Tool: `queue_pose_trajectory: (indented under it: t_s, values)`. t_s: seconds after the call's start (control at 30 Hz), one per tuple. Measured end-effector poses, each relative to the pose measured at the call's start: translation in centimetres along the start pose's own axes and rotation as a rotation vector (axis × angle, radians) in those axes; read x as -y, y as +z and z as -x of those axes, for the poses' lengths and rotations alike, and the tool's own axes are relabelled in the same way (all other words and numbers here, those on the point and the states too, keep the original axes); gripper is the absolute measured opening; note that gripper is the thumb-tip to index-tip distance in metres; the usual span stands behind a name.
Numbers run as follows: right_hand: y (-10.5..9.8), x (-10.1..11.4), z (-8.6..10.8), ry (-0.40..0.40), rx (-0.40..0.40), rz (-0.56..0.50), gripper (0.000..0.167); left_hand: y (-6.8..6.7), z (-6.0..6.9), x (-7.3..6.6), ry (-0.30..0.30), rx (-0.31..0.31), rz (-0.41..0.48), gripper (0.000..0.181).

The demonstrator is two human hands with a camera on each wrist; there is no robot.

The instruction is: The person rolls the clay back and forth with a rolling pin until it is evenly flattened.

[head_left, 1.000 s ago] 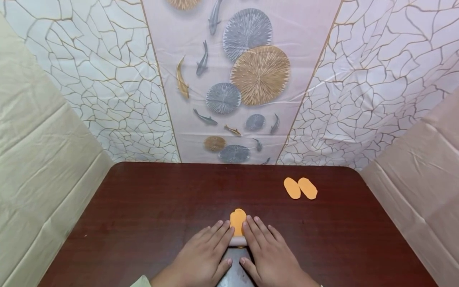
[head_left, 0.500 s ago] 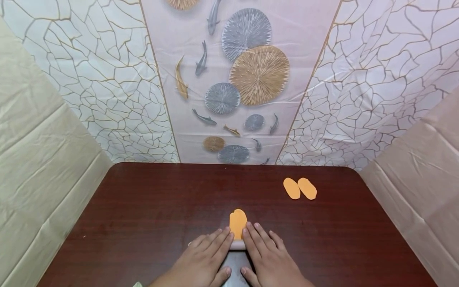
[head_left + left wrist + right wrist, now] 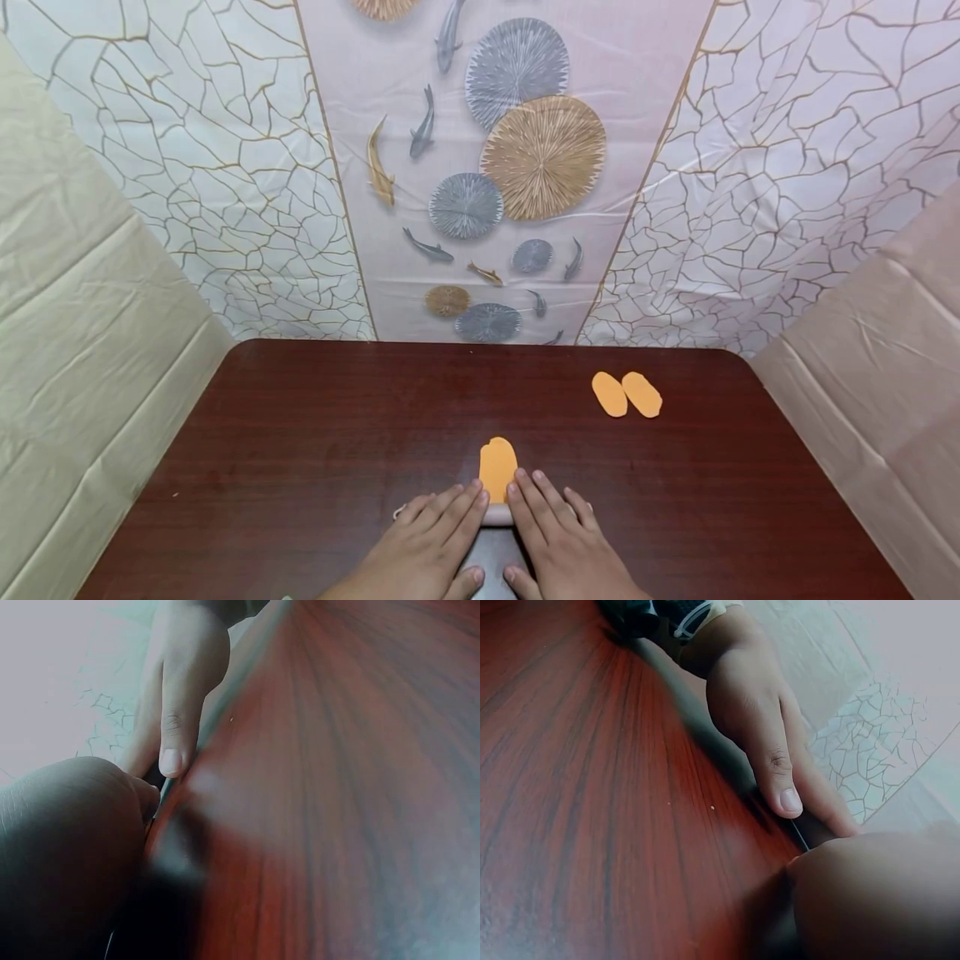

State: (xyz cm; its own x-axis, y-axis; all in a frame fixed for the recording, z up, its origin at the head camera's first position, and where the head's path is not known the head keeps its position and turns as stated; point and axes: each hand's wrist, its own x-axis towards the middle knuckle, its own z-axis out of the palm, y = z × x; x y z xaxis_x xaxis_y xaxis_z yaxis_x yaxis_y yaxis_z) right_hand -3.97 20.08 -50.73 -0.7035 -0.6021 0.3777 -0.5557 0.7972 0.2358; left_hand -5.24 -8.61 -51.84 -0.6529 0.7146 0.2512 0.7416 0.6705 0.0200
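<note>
In the head view, a pale rolling pin (image 3: 497,515) lies crosswise near the front of the table, mostly covered by two hands. The left hand (image 3: 423,537) rests flat on its left part with fingers straight and pointing forward. On the right part lies the right hand (image 3: 566,533), its fingers also extended. A flattened orange piece of dough or clay (image 3: 498,470) sticks out beyond the pin, between the fingertips; its near end is hidden. In the left wrist view the right hand (image 3: 187,682) shows across from the blurred left palm (image 3: 67,832).
Two flat orange ovals (image 3: 610,394) lie side by side toward the back right of the dark red-brown table (image 3: 315,417). A patterned cloth (image 3: 517,250) hangs behind the far edge. Beige cloth walls (image 3: 105,333) stand at both sides.
Both hands and the rolling pin have moved a little toward the person. More of the orange piece shows beyond the pin. The two ovals stay where they were.
</note>
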Motion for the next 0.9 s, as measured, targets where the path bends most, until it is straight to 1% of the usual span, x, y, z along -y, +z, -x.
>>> queue_pose_trajectory:
  t_s: [0.1,0.17,0.3,0.4,0.53,0.67,0.8,0.9]
  values:
    - [-0.2,0.0,-0.1,0.012,0.021,-0.017,0.091,0.0,-0.2,0.0,-0.005,-0.001,0.005,0.082]
    - [-0.5,0.1,-0.3,0.024,0.048,-0.032,0.091,-0.2,-0.4,0.0,-0.015,0.005,0.01,0.082]
    - [-1.1,0.1,-0.8,0.049,0.12,-0.09,0.09,-1.2,-0.9,-0.2,-0.054,0.041,0.024,0.08]
    - [-1.5,-0.1,-1.3,0.063,0.173,-0.139,0.09,-2.0,-1.4,-0.3,-0.086,0.052,0.041,0.078]
    - [-1.9,-0.3,-1.9,0.08,0.25,-0.206,0.089,-2.9,-2.0,-0.4,-0.128,0.087,0.068,0.077]
    - [-2.3,-0.5,-2.5,0.107,0.33,-0.277,0.09,-3.5,-2.5,-0.4,-0.159,0.14,0.112,0.077]
    - [-2.6,-0.8,-3.2,0.099,0.321,-0.27,0.087,-3.8,-3.1,-0.2,-0.182,0.157,0.152,0.078]
    - [-2.7,-1.1,-3.6,0.091,0.305,-0.266,0.084,-3.6,-3.7,0.0,-0.203,0.158,0.152,0.08]
